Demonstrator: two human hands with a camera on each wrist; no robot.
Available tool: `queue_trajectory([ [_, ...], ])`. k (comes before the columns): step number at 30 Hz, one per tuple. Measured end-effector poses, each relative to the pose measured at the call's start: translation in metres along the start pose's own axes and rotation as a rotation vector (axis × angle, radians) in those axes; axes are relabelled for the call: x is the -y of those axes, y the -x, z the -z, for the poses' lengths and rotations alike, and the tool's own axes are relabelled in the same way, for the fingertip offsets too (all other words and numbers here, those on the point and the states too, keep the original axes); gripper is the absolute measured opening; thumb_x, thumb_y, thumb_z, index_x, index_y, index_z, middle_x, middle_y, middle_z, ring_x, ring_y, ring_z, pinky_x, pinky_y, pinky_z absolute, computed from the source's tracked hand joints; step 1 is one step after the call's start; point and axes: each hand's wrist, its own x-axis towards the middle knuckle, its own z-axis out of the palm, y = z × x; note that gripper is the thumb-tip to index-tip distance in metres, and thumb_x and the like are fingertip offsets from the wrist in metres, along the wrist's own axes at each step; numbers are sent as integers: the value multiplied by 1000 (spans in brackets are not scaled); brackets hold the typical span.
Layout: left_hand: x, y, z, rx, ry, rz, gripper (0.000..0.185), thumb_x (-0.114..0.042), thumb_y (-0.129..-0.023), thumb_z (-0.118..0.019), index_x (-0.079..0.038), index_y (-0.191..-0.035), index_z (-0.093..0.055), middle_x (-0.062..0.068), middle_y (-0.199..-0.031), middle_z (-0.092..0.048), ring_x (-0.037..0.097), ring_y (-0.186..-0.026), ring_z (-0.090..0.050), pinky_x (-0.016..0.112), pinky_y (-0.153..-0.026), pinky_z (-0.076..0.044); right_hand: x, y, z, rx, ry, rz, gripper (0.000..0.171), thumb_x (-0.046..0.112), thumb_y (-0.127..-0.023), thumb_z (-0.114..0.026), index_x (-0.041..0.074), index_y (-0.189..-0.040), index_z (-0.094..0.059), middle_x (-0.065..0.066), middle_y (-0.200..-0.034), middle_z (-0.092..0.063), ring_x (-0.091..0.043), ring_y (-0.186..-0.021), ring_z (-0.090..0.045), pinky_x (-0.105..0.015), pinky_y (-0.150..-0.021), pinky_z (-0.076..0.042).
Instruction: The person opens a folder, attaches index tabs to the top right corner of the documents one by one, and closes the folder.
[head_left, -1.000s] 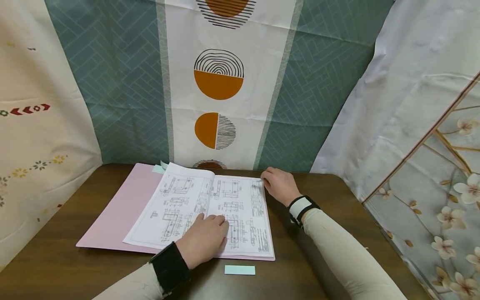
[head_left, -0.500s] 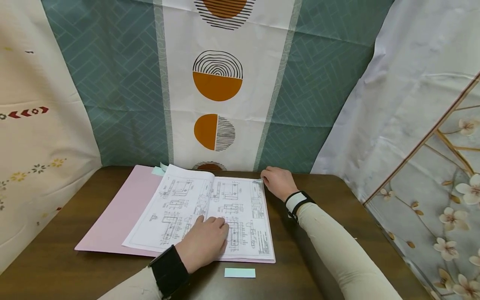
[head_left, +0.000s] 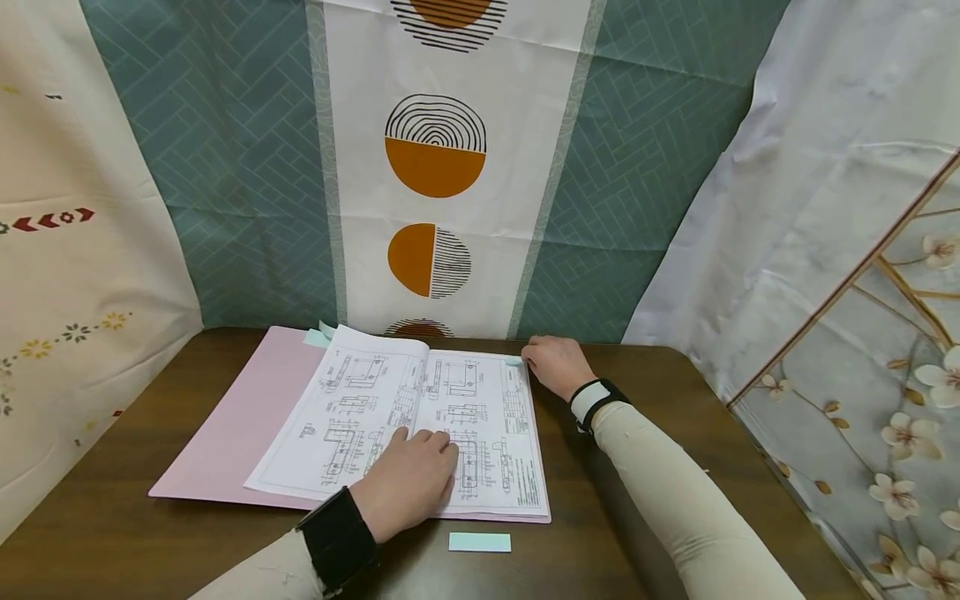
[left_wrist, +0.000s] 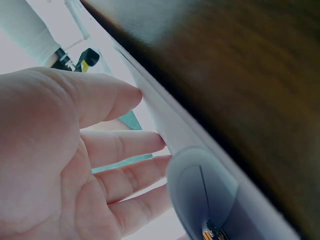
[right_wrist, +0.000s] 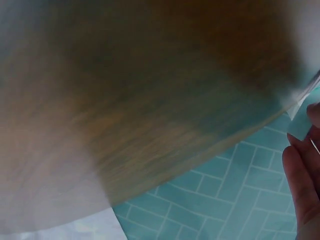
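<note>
A stapled set of technical drawings (head_left: 487,429) lies spread on a pink folder (head_left: 232,433). My left hand (head_left: 408,479) rests on the lower middle of the pages, fingers relaxed. In the left wrist view, its loosely bent fingers (left_wrist: 125,147) show against the paper, holding nothing. At the top right corner of the right page, my right hand (head_left: 557,367) pinches a pale green sticky note (right_wrist: 301,120) between thumb and fingertips. In the head view, part of that note shows flat against the page corner, the rest hidden by the fingers.
Another pale green sticky note (head_left: 480,542) lies on the dark wooden table (head_left: 600,550) in front of the folder. Green tabs (head_left: 317,338) stick out at the folder's top left. Patterned cloth (head_left: 442,250) hangs behind the table's far edge.
The green note at the page's top right corner now shows flatter, where it looked dark and angled before. My right wrist has shifted slightly left; my left hand stays put on the pages.
</note>
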Motion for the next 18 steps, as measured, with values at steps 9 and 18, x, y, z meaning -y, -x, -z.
queue_trajectory([
  [9,0,3,2,-33,-2,-23,27,-27,-102,-77,-4,-115,-79,10,-108,-75,29,-99,-73,54,-84,-57,-2,2,0,40,43,7,13,4,-101,-79,14,-104,-85,-3,-99,-78,-20,-89,-76,-36,-75,-63],
  [18,0,2,2,-14,-6,-16,29,-29,-102,-77,-4,-117,-79,10,-110,-76,29,-100,-73,55,-86,-58,-1,2,0,7,151,29,14,1,-98,-81,14,-101,-86,-4,-95,-75,-22,-84,-73,-36,-71,-62],
])
